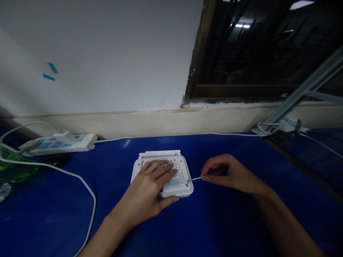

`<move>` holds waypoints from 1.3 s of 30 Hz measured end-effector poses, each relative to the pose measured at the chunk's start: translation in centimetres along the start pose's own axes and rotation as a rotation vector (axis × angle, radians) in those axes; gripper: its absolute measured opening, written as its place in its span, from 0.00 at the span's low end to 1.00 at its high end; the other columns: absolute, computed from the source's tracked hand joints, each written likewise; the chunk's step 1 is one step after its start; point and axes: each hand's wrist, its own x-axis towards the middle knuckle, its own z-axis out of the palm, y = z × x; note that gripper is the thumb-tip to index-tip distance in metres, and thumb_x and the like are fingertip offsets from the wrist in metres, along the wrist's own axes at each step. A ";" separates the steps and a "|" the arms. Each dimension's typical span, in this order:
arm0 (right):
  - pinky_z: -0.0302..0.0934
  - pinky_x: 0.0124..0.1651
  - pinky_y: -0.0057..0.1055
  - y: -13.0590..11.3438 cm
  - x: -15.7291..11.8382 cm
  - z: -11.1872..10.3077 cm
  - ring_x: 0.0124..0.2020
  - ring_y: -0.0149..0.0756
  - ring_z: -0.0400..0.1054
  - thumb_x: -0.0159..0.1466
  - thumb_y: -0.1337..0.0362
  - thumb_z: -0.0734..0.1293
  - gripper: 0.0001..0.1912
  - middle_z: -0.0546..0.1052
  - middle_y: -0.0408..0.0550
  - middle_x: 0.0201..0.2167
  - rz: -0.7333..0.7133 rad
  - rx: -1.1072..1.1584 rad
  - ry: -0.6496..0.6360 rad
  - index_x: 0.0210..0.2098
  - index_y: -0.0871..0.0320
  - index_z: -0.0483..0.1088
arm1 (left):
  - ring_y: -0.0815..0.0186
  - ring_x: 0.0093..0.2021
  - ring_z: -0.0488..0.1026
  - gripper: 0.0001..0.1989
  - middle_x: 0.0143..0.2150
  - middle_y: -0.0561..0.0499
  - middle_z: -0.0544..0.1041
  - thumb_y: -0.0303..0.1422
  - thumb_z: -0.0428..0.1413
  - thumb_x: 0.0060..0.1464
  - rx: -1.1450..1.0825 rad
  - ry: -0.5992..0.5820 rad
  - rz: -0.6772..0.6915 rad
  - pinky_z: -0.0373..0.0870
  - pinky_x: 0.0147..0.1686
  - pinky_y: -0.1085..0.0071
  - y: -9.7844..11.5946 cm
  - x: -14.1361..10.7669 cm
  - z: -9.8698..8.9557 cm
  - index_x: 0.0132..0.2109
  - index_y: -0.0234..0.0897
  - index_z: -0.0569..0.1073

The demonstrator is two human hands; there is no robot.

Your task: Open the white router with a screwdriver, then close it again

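A white Wi-Fi router lies underside up on the blue table, its antenna folded along the far edge. Dotted vents, a pale label and screw holes show on the underside. My left hand rests flat across it, fingers spread, with the thumb along the near edge. Part of the router is hidden beneath this hand. My right hand is closed around the dark handle of a screwdriver. The thin metal shaft points left, with its tip at the router's near right corner, beside a screw hole.
A white power strip with a plug stands at the left back, its cable looping forward. Green plastic lies at far left. Another power strip and a metal strut are at right. Behind are a wall and a dark window.
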 end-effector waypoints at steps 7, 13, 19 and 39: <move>0.62 0.30 0.30 0.5 0.2 0.2 0.28 0.34 0.69 0.61 0.54 0.75 0.11 0.79 0.45 0.29 0.027 -0.022 -0.058 0.33 0.55 0.81 | 0.49 0.67 0.66 0.32 0.66 0.46 0.72 0.43 0.66 0.57 0.000 -0.013 -0.009 0.66 0.63 0.44 0.0 0.0 -0.1 0.66 0.43 0.69; 0.59 0.29 0.29 0.7 0.1 0.1 0.27 0.32 0.67 0.61 0.54 0.74 0.10 0.78 0.43 0.27 0.039 -0.027 -0.104 0.33 0.54 0.81 | 0.49 0.67 0.66 0.33 0.67 0.46 0.72 0.43 0.66 0.57 -0.001 -0.031 -0.017 0.65 0.64 0.45 0.0 0.0 -0.1 0.66 0.42 0.69; 0.57 0.27 0.28 0.8 0.0 -0.3 0.25 0.31 0.65 0.60 0.53 0.75 0.11 0.77 0.43 0.25 0.103 -0.015 -0.119 0.32 0.55 0.81 | 0.49 0.67 0.65 0.33 0.68 0.47 0.71 0.44 0.65 0.57 0.023 -0.033 -0.020 0.65 0.64 0.46 -0.1 -0.1 0.1 0.67 0.42 0.68; 0.67 0.38 0.34 3.6 -1.3 -4.9 0.36 0.41 0.77 0.61 0.56 0.72 0.09 0.83 0.46 0.34 0.166 -0.235 0.077 0.34 0.54 0.80 | 0.50 0.68 0.65 0.31 0.67 0.49 0.71 0.46 0.62 0.60 0.048 -0.031 0.004 0.65 0.65 0.46 -0.4 -0.1 0.2 0.67 0.44 0.68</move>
